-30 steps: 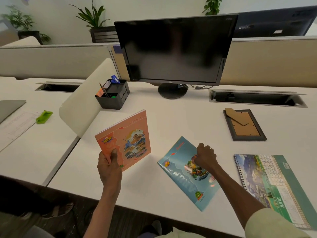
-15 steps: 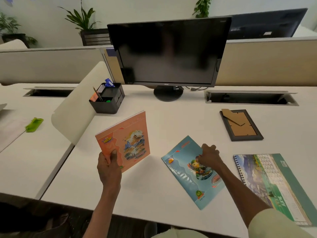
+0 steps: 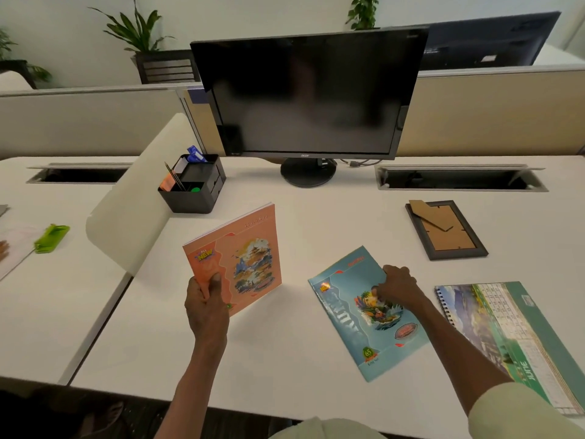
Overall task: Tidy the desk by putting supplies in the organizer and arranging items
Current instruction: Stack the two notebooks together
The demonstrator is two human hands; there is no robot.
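Left hand [image 3: 207,307], lower centre of the frame, gripping the orange notebook [image 3: 235,259] at its bottom corner, thumb pressed on the cover, fingers wrapped behind; notebook raised off the white desk [image 3: 285,359] and tilted, cover facing the camera. Right hand [image 3: 397,285], right of centre, fingers curled over the right edge of the blue notebook [image 3: 364,315], pinching it there; whether that edge is lifted, cannot tell. Blue notebook lying slantwise on the desk, well apart from the orange one. Just right of it, at the lower right edge, a spiral calendar [image 3: 506,334] lying flat. Above that, a picture frame [image 3: 446,229] face down. Upper left of centre, the black organizer [image 3: 193,185] with pens and small supplies inside, beside the dark monitor [image 3: 308,93]. Far left, a green object [image 3: 52,237] on the neighbouring desk.
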